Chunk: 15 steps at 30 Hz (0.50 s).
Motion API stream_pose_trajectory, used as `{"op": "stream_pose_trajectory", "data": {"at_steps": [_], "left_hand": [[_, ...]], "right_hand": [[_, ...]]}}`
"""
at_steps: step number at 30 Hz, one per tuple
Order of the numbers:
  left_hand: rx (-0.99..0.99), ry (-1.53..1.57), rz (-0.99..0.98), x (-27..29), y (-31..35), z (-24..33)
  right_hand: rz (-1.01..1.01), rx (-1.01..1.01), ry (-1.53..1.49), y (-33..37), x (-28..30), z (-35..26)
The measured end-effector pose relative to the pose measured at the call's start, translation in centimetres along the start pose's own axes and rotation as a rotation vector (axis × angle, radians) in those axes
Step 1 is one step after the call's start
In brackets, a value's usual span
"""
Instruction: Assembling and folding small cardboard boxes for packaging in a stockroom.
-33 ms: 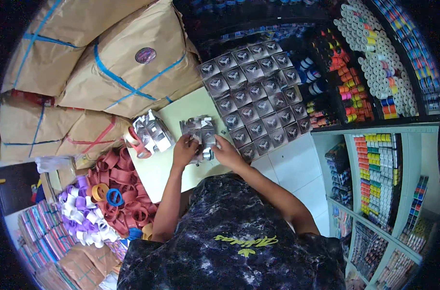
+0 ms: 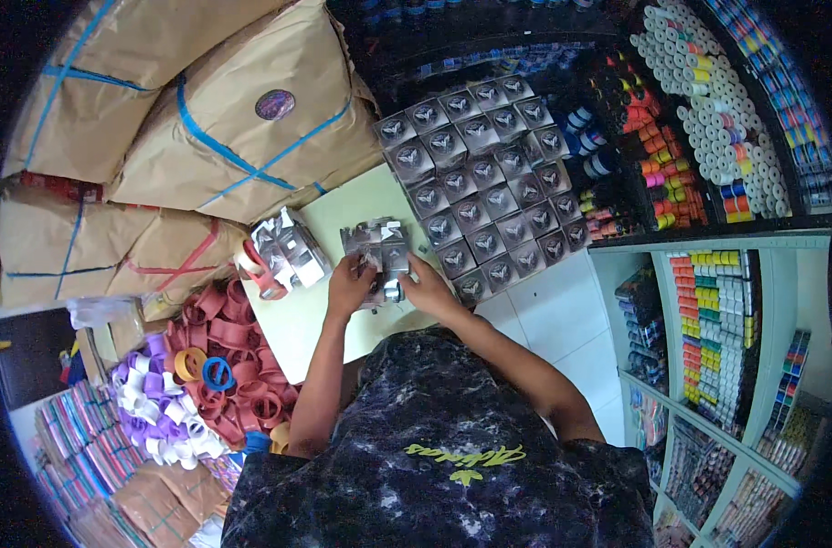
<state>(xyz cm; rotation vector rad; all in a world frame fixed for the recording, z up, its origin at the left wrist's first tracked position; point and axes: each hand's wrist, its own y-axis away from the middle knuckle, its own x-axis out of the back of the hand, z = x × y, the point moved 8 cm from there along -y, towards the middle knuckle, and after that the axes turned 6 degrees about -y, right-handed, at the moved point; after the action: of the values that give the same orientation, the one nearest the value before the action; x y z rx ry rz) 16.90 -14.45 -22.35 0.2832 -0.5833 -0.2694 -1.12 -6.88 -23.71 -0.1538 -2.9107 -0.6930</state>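
On the pale yellow table (image 2: pixel 361 196) lies a group of dark grey, shiny small boxes (image 2: pixel 377 239), apparently flattened or partly folded. My left hand (image 2: pixel 348 285) has its fingers curled over the left side of one piece. From the right, my right hand (image 2: pixel 427 289) grips the edge of a dark grey box (image 2: pixel 395 259) between thumb and fingers. How far this box is folded is too small to tell. Left of my hands rests a pile of similar silvery-grey boxes (image 2: pixel 288 245), with a red tape dispenser (image 2: pixel 268 281) against its near left side.
Rows of dark grey printed boxes (image 2: pixel 485 203) stand at the table's right. Large brown paper parcels (image 2: pixel 242 119) rise at the left, above a heap of red rings (image 2: pixel 242 365) and purple and white rings (image 2: pixel 155 402). Shelves of colourful spools (image 2: pixel 717 320) line the right.
The dark grey box at my right fingers has tilted slightly. Both hands stay in nearly the same place.
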Motion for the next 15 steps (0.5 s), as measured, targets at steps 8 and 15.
{"op": "stream_pose_trajectory", "data": {"at_steps": [8,15], "left_hand": [[-0.046,-0.041,-0.001,-0.1,-1.1,-0.7],[0.021,0.096,-0.009,2.1,-0.1,0.7]], "right_hand": [[0.003,-0.090,0.051,-1.7,-1.4,3.2],[0.096,0.152,-0.188,-0.2,-1.1,1.1]]}}
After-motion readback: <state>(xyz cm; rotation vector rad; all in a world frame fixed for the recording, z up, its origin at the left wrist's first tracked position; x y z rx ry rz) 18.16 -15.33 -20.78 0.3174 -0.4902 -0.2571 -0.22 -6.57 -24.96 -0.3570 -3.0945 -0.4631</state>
